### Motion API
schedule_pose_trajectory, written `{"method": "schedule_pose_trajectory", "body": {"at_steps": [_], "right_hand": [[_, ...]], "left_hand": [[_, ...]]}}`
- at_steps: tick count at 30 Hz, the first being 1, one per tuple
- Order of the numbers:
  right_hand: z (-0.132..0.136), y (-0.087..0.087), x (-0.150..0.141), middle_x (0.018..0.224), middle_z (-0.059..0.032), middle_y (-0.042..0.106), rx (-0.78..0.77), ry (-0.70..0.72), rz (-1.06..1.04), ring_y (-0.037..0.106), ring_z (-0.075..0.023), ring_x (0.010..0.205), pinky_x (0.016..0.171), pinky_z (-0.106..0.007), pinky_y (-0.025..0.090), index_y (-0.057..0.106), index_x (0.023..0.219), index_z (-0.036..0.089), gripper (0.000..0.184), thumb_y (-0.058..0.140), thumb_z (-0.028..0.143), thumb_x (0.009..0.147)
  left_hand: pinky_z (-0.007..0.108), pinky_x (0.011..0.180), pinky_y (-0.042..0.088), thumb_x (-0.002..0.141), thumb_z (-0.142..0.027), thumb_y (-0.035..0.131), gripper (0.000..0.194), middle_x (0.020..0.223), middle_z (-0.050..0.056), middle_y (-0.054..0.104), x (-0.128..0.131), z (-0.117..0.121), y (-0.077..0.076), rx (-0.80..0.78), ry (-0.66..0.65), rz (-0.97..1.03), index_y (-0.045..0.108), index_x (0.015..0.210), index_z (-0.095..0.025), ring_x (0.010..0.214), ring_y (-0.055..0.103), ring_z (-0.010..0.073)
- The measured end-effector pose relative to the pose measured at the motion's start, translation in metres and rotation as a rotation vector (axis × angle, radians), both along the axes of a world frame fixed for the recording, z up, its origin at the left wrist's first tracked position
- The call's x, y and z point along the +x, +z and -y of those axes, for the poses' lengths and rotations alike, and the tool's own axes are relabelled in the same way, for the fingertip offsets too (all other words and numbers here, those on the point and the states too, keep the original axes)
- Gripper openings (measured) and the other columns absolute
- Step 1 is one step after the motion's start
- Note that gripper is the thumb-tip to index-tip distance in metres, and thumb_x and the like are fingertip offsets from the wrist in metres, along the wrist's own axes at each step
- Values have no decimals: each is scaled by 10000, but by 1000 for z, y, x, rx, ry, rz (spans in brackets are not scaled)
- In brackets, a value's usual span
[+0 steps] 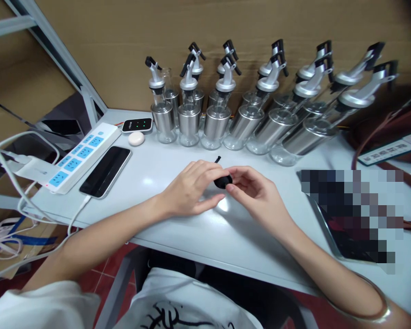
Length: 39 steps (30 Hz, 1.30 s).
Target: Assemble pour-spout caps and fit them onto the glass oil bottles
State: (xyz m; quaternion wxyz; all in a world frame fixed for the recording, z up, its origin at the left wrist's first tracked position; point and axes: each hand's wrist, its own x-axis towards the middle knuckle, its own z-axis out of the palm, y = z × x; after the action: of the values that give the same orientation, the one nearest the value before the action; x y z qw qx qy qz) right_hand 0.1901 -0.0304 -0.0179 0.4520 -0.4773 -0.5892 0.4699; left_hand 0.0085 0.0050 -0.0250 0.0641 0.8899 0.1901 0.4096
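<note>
In front of me, above the table, both hands meet at a small black part [223,182], round at its near end, which looks like the rubber stopper of a bottle pourer. A thin black tip [218,159] sticks out beyond my left fingers, apparently from the same piece. My left hand [195,187] curls its fingers over the pourer from the left, its thumb held apart below; most of the piece is hidden there. From the right, my right hand [253,187] pinches the stopper's edge between thumb and fingertips.
Several glass-and-steel bottles [217,121] with pourers line the back; one glass neck [166,77] has none. A power strip [85,157], a charging phone [106,171], a small display box [137,125] and a white round case [136,138] lie left. A dark tablet-like device [324,224], partly pixelated, lies right.
</note>
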Motion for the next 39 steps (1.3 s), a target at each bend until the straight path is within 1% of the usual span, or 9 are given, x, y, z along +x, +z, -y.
{"method": "schedule_pose_trajectory", "body": {"at_steps": [3, 6, 8, 10, 21, 26, 29, 34, 39], "right_hand": [[0, 0, 0, 900, -42, 621, -2, 8, -8, 575, -182, 798, 780, -339, 478, 563, 950, 218, 236, 649, 342, 768], [0, -1, 0, 926, -47, 619, 8, 17, -2, 578, -185, 823, 796, -342, 472, 557, 965, 216, 233, 643, 322, 776], [0, -1, 0, 931, -46, 618, 13, 24, 1, 580, -183, 826, 798, -341, 471, 555, 973, 213, 234, 640, 307, 776], [1, -2, 0, 932, -46, 618, 15, 34, 5, 580, -182, 826, 797, -339, 470, 555, 972, 210, 225, 634, 297, 780], [3, 0, -1, 955, -49, 629, 31, 41, 34, 588, -186, 838, 791, -332, 478, 566, 990, 210, 248, 641, 331, 787], [3, 2, -1, 949, -49, 633, 50, 44, 42, 593, -184, 839, 797, -332, 489, 573, 990, 204, 231, 632, 296, 787], [3, 1, 0, 982, -55, 631, 70, 53, 47, 597, -184, 863, 818, -337, 492, 574, 1010, 201, 234, 622, 269, 792], [3, 1, 0, 1005, -66, 635, 88, 70, 78, 606, -195, 888, 849, -360, 499, 570, 1021, 200, 258, 617, 229, 769], [4, 3, 0, 974, -63, 647, 103, 81, 104, 615, -189, 851, 833, -355, 510, 575, 1009, 196, 261, 612, 212, 751]], "left_hand": [[360, 782, 456, 881, -300, 503, 280, 1028, 112, 602, -1, 0, 0, -89, 95, -44, 445, 1111, -153, 928, 559, 218], [364, 755, 398, 878, -389, 467, 274, 953, 86, 613, -2, -1, 2, -247, 172, -177, 496, 1010, -150, 880, 549, 225], [366, 757, 370, 878, -418, 442, 295, 910, 69, 609, -2, -1, 2, -337, 180, -244, 511, 979, -149, 858, 548, 220], [366, 765, 355, 877, -417, 421, 300, 882, 57, 600, -3, -1, 2, -383, 161, -265, 514, 969, -147, 844, 547, 211], [373, 770, 337, 860, -415, 376, 291, 849, 54, 587, -4, -2, 2, -391, 122, -272, 491, 938, -159, 812, 545, 209], [373, 771, 331, 857, -413, 371, 288, 851, 52, 583, -4, -2, 3, -395, 108, -266, 484, 926, -157, 800, 538, 204], [366, 763, 322, 851, -429, 385, 292, 859, 46, 584, -4, -2, 2, -426, 111, -280, 480, 920, -161, 809, 538, 203], [347, 733, 318, 814, -416, 410, 254, 749, 18, 557, -2, -2, 2, -484, 85, -272, 461, 818, -167, 702, 516, 176], [346, 723, 302, 804, -430, 414, 267, 709, 10, 537, -3, -3, 3, -443, 60, -275, 454, 778, -168, 675, 503, 171]]}}
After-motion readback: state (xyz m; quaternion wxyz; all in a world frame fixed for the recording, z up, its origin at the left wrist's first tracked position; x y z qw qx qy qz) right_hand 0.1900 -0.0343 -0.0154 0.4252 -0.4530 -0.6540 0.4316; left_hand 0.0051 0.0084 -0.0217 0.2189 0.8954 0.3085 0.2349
